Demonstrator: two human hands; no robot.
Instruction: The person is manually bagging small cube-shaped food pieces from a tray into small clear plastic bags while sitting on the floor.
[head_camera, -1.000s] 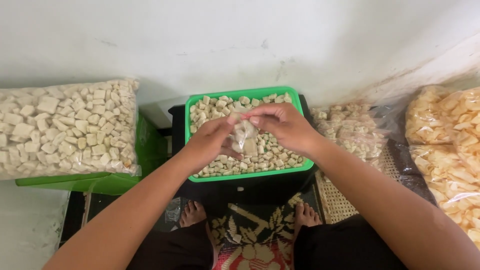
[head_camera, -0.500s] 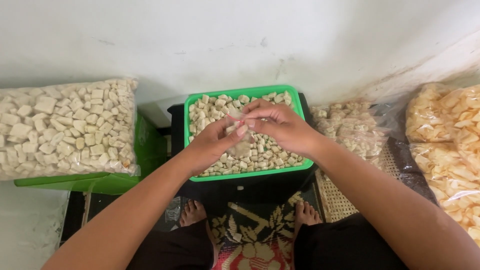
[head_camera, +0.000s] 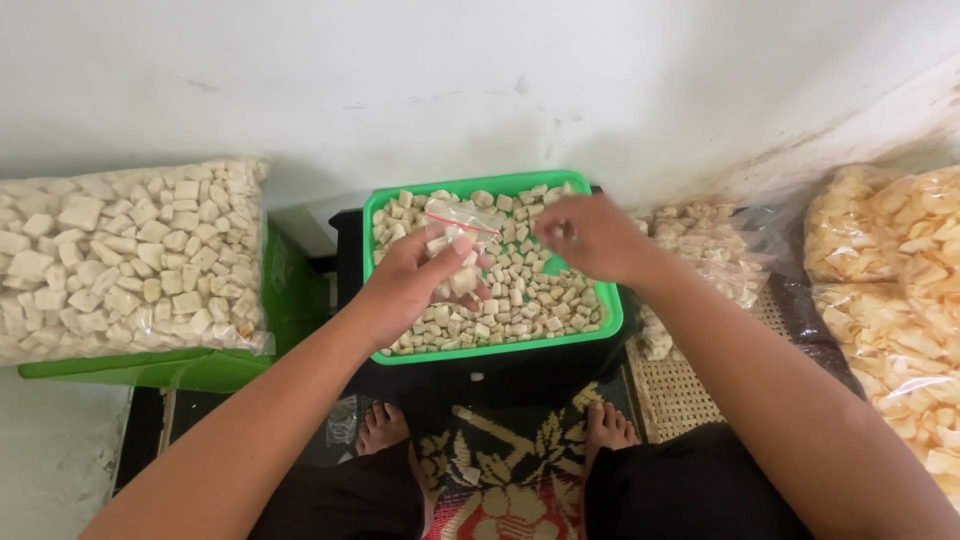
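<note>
Left hand (head_camera: 415, 275) fingers (head_camera: 462, 262) curled round small bag (head_camera: 452, 245) — right hand (head_camera: 590, 238) loosely bent.

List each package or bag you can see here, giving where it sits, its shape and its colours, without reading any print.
Small clear pouch: in the left hand over the green tray, red strip at its mouth, pale cubes inside.
Large clear bag: far left, pillow-shaped, white cubes.
Clear bags: right of the tray, heaped, pale pieces.
Big clear bags: far right, yellow-orange crackers.
</note>
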